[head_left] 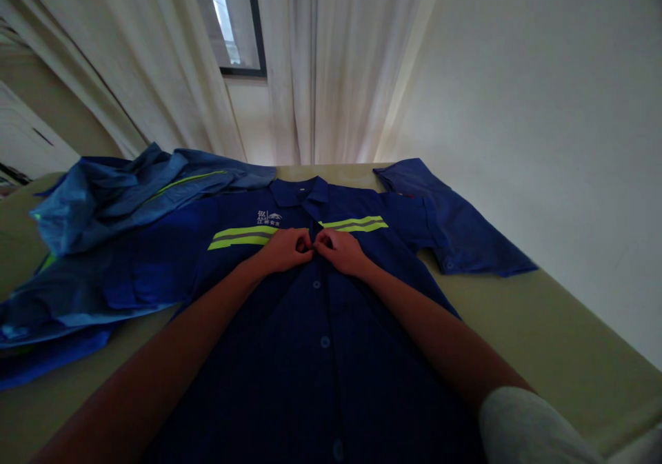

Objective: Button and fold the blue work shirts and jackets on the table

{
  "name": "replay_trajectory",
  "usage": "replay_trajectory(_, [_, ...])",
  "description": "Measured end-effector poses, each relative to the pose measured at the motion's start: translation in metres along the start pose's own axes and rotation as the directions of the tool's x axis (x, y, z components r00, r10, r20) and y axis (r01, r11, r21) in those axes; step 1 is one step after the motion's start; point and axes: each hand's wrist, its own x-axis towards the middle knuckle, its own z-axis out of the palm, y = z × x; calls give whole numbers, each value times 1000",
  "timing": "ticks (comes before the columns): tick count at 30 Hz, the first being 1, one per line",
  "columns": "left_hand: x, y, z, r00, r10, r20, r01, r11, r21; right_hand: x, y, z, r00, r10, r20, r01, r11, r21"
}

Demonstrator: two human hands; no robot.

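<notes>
1. My left hand (286,249) and right hand (338,250) pinch the blue shirt (321,326) at its chest button, flat on the table (543,326).
2. Buttoning looks underway, I judge; the next move needs fine fingertip threading.

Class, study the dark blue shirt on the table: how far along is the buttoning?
Done: the dark blue work shirt with yellow-green reflective stripes lies flat on the beige table, lower placket seemingly closed. In hand: left hand and right hand pinch the placket at stripe level. Left: the collar above looks open.
</notes>
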Motion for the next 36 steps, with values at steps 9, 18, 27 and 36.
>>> replay_trajectory(9, [-10,25,13,987,42,-154,9,949,314,10,12,6,998,-13,-65,26,980,195])
replay_trajectory(18, [-10,43,14,981,-132,-139,178,898,403,16,5,0,998,48,-46,-42,992,118])
replay_trajectory(27, [-16,76,26,949,-237,-208,301,877,374,2,-36,-14,973,227,-43,-229,972,-59])
replay_trajectory(36, [-40,65,18,967,-185,-175,238,903,357,-95,-54,5,971,-36,-235,-28,964,-264])
